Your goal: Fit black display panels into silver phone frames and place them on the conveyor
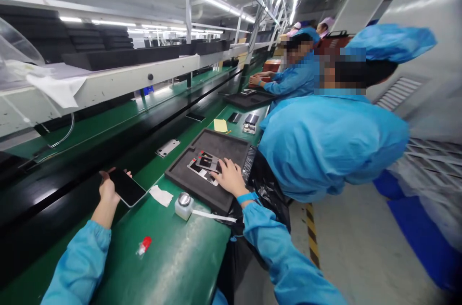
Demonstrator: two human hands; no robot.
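On the left, over the dark conveyor belt, my left hand (109, 190) is closed around the edge of a phone (127, 186) with its black screen facing up. My right hand (231, 177) reaches over a dark foam tray (225, 144), its fingers on the right end of a phone frame (208, 162) with a red spot at one corner. That frame overlaps another phone frame (210, 178) in the tray. My right fingertips are partly hidden. A small dispenser bottle (184, 205) with a metal cap stands by the tray's near corner.
A white wipe (161, 196) and a red sticker piece (145, 244) lie on the green bench (173, 261). Beyond are a silver phone frame (168, 147), a yellow note (220, 125) and more phone parts. Co-workers in blue sit on the right; a black plastic bag (269, 189) hangs beside the tray.
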